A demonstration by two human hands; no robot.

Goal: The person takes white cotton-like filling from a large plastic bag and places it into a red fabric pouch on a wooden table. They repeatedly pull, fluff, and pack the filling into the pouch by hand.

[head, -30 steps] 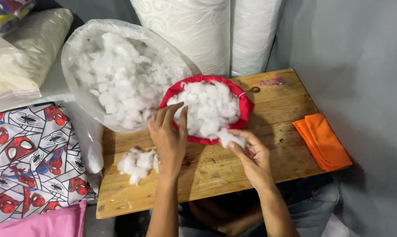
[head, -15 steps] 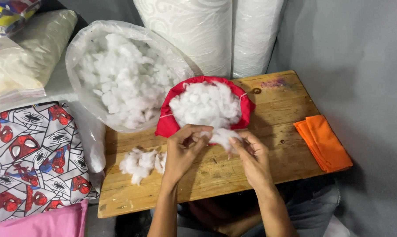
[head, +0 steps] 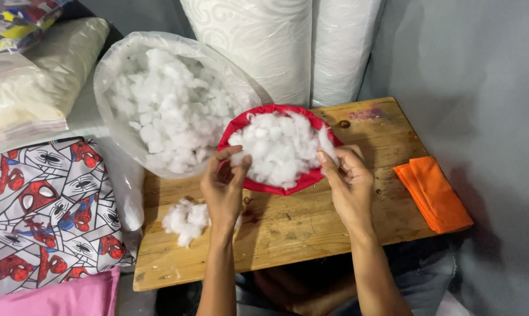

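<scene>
This looks like a small sewing or soft-goods workshop, the cramped sort where cushions and stuffed covers get filled by hand. A rough wooden table [head: 311, 234] is wedged against a plain grey wall [head: 481, 88], with two tall rolls of white wadding [head: 288, 41] standing upright behind it. A big clear plastic bag of white fibre filling [head: 165, 111] leans open at the table's far corner. Beside it lie bagged pillows [head: 36, 76], a printed cartoon fabric cover [head: 48, 205] and a pink cloth [head: 59, 298], and a folded orange cloth [head: 434, 193] rests on the table's edge.
</scene>
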